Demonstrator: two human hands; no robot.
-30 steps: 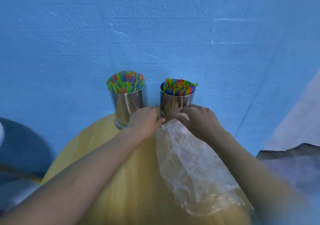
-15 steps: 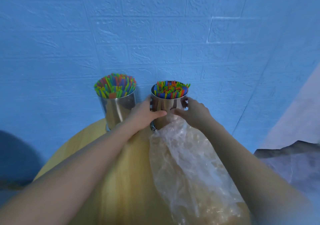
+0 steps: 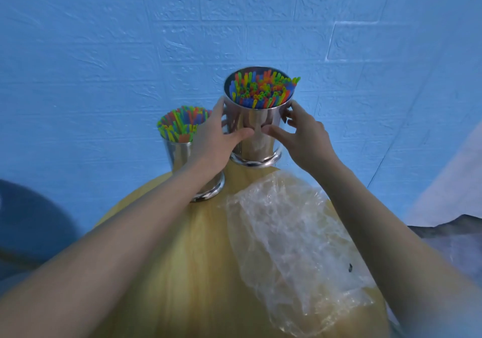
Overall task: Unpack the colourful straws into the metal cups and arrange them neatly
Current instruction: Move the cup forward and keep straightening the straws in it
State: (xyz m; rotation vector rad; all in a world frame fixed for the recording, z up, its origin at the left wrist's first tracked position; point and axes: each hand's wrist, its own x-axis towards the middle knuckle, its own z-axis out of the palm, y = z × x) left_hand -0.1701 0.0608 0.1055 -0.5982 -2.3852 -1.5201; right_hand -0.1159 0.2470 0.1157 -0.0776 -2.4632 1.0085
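Two shiny metal cups hold colourful straws. The right cup (image 3: pixel 257 131) is raised off the round wooden table (image 3: pixel 182 272) and tilted toward me, so its straws (image 3: pixel 262 88) show from above. My left hand (image 3: pixel 216 139) grips its left side and my right hand (image 3: pixel 300 134) grips its right side, thumbs meeting at the front. The left cup (image 3: pixel 180 155) stands on the table behind my left wrist, full of straws (image 3: pixel 181 122).
An empty, crumpled clear plastic bag (image 3: pixel 289 243) lies on the right half of the table. A blue brick-textured wall (image 3: pixel 130 37) stands right behind the cups. A dark blue rounded object (image 3: pixel 28 220) sits low at the left.
Both hands closed around the right cup and lifted it up off the table, tilting it toward me. The left cup stayed in place.
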